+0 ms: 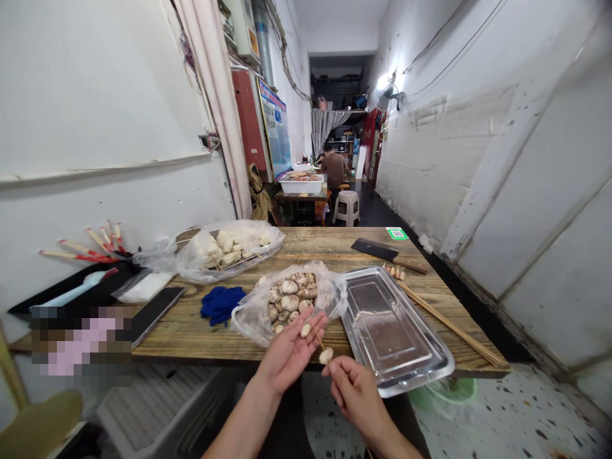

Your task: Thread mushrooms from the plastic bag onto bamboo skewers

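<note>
My left hand (292,350) is turned palm up, holding a small pale mushroom (306,330) at its fingers. Lower and to the right, my right hand (351,389) has its fingers closed on a thin wooden skewer, which carries another mushroom (326,356) just above the fingertips. The skewer's upper end reaches the fingers of my left hand. Right behind my left hand lies an open clear plastic bag (248,322) full of brown-and-white mushrooms (289,302). A shiny metal tray (421,357) stands at the right, overhanging the table's front edge.
On the wooden table (315,239) are a cleaver (375,248), a bundle of skewers (459,328), a few threaded pieces (393,272), a blue glove (222,305), a phone (157,313) and a bag of pale food (229,247). Farther back, a person (333,167) sits near a stool (346,207).
</note>
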`<action>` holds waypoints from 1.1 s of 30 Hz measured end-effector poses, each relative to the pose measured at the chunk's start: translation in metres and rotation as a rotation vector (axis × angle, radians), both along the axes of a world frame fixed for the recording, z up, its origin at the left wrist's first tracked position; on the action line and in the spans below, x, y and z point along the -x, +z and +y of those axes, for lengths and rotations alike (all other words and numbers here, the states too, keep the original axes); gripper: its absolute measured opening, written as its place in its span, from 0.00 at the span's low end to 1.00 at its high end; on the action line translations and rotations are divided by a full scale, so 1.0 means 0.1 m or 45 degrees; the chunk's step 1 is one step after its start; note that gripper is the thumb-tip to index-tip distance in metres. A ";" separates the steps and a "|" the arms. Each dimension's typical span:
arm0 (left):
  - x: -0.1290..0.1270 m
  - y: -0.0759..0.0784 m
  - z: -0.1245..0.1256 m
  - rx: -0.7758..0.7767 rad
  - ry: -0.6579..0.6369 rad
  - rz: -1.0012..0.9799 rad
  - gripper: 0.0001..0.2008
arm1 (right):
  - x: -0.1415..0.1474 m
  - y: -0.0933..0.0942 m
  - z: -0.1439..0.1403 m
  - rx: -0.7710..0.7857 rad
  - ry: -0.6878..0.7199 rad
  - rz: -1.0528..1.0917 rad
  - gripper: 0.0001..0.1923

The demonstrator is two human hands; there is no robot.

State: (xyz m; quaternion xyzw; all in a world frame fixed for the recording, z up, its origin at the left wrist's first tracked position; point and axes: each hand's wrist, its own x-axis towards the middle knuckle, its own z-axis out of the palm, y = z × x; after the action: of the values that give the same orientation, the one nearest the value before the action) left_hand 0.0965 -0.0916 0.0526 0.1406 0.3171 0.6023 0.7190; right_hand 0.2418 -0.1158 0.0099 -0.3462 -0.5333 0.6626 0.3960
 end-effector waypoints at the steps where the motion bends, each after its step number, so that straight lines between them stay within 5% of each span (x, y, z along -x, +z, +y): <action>1: 0.00 -0.01 0.01 0.033 0.003 -0.016 0.17 | 0.01 0.00 0.00 -0.010 0.004 -0.004 0.20; 9: -0.02 0.06 0.08 0.150 0.186 -0.143 0.16 | 0.05 -0.05 0.00 -0.062 0.008 -0.073 0.19; 16: 0.00 0.14 0.00 -0.017 0.164 -0.083 0.30 | 0.02 -0.09 -0.02 -0.068 0.003 -0.098 0.19; 25: -0.02 0.14 -0.03 -0.174 0.094 0.115 0.13 | 0.00 -0.01 -0.01 -0.057 -0.004 -0.068 0.19; 33: 0.03 0.12 0.01 -0.151 0.129 0.113 0.17 | -0.01 0.03 -0.01 -0.045 -0.019 -0.071 0.19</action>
State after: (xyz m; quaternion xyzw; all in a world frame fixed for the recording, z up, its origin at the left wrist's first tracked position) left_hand 0.0938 -0.0906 0.0644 0.1932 0.3192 0.6489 0.6631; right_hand 0.2426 -0.1171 0.0129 -0.3614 -0.5531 0.6402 0.3919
